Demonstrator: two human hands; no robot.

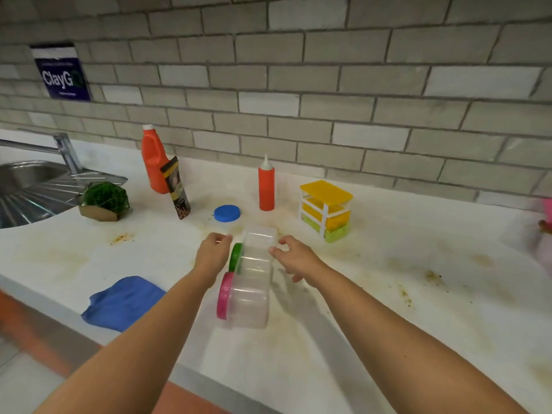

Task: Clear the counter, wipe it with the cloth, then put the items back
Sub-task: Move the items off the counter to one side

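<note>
Both hands, left hand [212, 251] and right hand [295, 258], loosely flanking clear containers [254, 270].

head: worn at head height | faces forward and down | close above counter [388, 294] | far: tiled wall [328, 85] | single view

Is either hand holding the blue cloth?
No, the blue cloth lies on the counter, apart from both hands.

Dark blue sign [61, 73] on the grey tiled wall [298, 85], white lettering reading "ClayG", final character obscured, smaller lines above and below too blurred to read
</note>
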